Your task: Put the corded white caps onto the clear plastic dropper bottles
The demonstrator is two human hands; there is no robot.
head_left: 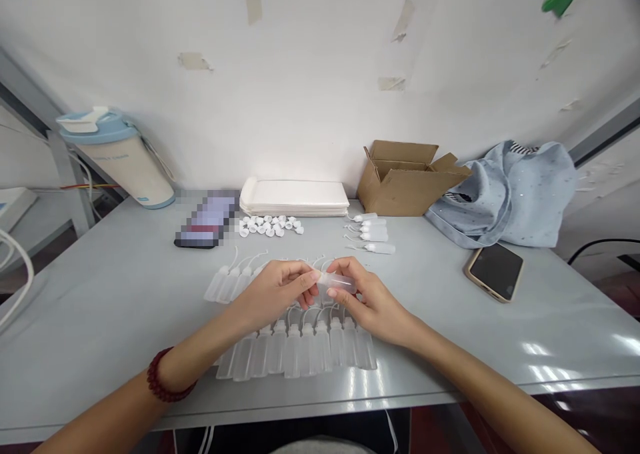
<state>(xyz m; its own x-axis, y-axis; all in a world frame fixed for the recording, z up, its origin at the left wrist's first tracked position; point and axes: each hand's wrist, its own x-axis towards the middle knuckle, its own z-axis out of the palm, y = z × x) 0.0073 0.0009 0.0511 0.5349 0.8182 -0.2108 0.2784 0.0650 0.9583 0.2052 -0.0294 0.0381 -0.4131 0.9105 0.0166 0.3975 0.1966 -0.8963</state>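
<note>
My right hand (pixel 373 301) grips a small translucent plastic squeeze bottle (pixel 337 284) lying on its side. My left hand (pixel 275 293) meets the bottle's neck end, its fingertips pinched there; what they pinch is too small to tell. Beneath both hands lies a row of several upright-looking translucent bottles with thin curved tubes (pixel 295 351), and another such group (pixel 230 281) sits just left of them. Farther back are a heap of small white caps (pixel 270 226) and several white-capped bottles (pixel 373 233).
A grey table (pixel 100 307) ends in a wall behind. Along the back stand a stack of white trays (pixel 294 197), an open cardboard box (pixel 407 181), a blurred phone (pixel 206 219) and a blue-lidded tumbler (pixel 120 161). A folded blue garment (pixel 505 197) and a phone (pixel 495 271) lie right.
</note>
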